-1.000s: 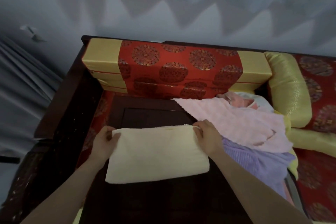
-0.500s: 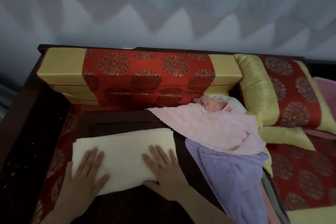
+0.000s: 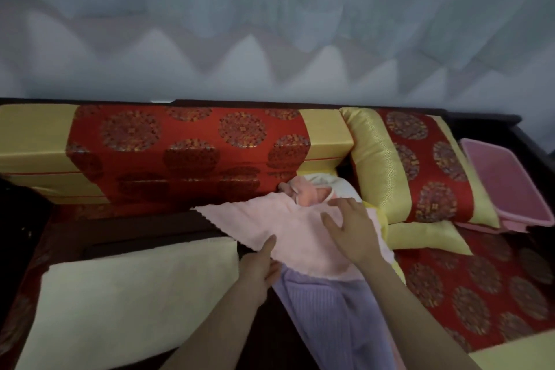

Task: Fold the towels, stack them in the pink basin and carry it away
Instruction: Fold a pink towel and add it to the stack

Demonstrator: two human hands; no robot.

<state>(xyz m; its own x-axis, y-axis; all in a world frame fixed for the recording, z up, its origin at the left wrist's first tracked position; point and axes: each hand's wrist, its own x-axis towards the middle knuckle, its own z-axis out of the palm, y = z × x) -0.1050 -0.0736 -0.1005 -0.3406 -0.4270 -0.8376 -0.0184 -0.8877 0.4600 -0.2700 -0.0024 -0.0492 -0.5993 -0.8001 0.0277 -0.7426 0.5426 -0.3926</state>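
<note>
Sofa (image 3: 480,279): pink towel (image 3: 285,231) under right hand (image 3: 348,231)

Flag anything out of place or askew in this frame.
The pink basin leans tilted at far right beside the pillow, not flat. The pink towel and purple towel lie in an unfolded heap.
</note>
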